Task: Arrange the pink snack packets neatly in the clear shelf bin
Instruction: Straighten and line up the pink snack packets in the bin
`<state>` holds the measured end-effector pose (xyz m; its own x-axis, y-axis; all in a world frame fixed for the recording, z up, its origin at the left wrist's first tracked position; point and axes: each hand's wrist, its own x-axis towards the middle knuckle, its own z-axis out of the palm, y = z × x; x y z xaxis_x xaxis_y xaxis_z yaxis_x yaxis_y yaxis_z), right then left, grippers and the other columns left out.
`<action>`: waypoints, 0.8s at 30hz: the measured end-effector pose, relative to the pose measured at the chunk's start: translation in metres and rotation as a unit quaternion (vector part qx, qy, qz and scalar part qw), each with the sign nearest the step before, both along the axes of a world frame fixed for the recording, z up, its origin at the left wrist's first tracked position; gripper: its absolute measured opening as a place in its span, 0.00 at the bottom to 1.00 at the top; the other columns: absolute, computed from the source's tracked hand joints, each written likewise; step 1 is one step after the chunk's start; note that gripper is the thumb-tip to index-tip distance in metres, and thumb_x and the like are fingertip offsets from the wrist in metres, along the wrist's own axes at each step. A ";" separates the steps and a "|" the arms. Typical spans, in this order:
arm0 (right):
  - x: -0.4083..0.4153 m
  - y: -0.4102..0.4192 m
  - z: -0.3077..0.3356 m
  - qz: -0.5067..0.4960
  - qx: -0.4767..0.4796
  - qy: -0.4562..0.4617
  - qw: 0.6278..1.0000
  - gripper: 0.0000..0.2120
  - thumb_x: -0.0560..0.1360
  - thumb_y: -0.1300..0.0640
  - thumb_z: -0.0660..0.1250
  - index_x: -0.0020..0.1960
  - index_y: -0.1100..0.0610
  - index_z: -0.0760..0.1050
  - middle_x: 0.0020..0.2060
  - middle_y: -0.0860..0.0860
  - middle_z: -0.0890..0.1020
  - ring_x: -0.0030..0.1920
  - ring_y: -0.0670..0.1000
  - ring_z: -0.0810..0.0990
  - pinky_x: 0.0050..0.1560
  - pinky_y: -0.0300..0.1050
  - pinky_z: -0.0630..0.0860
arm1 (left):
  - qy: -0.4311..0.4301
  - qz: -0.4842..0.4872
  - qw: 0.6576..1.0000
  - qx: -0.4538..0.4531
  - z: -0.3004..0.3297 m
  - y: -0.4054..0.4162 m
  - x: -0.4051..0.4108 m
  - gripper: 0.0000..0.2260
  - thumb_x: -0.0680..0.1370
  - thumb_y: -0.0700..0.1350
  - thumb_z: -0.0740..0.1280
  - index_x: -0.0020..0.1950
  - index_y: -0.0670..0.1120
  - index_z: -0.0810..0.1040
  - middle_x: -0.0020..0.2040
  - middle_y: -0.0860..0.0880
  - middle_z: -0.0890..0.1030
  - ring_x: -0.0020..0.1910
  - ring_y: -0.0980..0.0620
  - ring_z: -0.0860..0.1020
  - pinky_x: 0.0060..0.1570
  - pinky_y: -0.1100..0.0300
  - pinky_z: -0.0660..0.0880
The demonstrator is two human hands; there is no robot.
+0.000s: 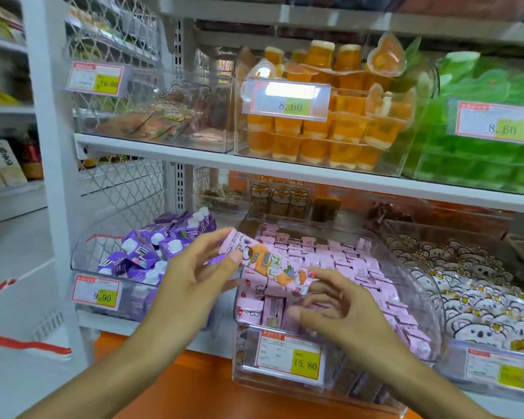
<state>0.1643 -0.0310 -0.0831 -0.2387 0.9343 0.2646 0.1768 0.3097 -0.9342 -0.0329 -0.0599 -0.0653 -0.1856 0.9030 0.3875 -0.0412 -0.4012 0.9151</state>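
Note:
A clear shelf bin (418,300) on the lower shelf holds several small pink snack packets (339,261) in rows, with a 15.80 price tag on its front. Above the bin's front left corner a long pink packet (270,263) with cartoon print is held slanted. My left hand (194,276) pinches its upper left end between thumb and fingers. My right hand (330,303) pinches its lower right end, the other fingers curled over the packets at the bin's front.
A clear bin of purple cartons (146,252) stands to the left, a bin of white bear packets (472,282) to the right. The shelf above carries bins of orange jelly cups (324,131) and green packs (481,146). A white upright post (52,146) is at left.

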 end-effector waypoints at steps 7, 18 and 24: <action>0.004 0.003 0.005 -0.041 -0.030 0.156 0.986 0.17 0.60 0.44 0.73 0.48 0.45 0.78 0.54 0.47 0.82 0.44 0.46 0.85 0.44 0.36 0.78 | 0.309 -0.021 0.951 -0.018 -0.024 0.003 -0.008 0.16 0.69 0.57 0.71 0.55 0.60 0.72 0.54 0.63 0.79 0.56 0.66 0.75 0.56 0.69 0.70; -0.002 0.005 0.004 -0.037 0.275 -0.251 0.927 0.12 0.71 0.39 0.65 0.52 0.41 0.71 0.46 0.35 0.78 0.45 0.37 0.77 0.44 0.31 0.73 | 0.681 0.079 0.701 0.199 -0.022 0.006 -0.015 0.07 0.68 0.51 0.76 0.45 0.55 0.82 0.41 0.61 0.79 0.46 0.56 0.78 0.37 0.66 0.73; -0.023 0.013 -0.018 -0.061 0.306 -0.385 0.869 0.18 0.75 0.40 0.63 0.62 0.44 0.74 0.48 0.39 0.68 0.53 0.41 0.66 0.45 0.35 0.62 | 0.625 0.086 0.762 0.147 -0.023 0.002 -0.014 0.11 0.69 0.50 0.75 0.49 0.57 0.80 0.45 0.63 0.78 0.48 0.61 0.74 0.37 0.67 0.73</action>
<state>0.1416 -0.0180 -0.1007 -0.4738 0.7057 0.5267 0.7429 0.6415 -0.1913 -0.0474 -0.0582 -0.0885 0.3877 0.7477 0.5391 0.8655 -0.4965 0.0661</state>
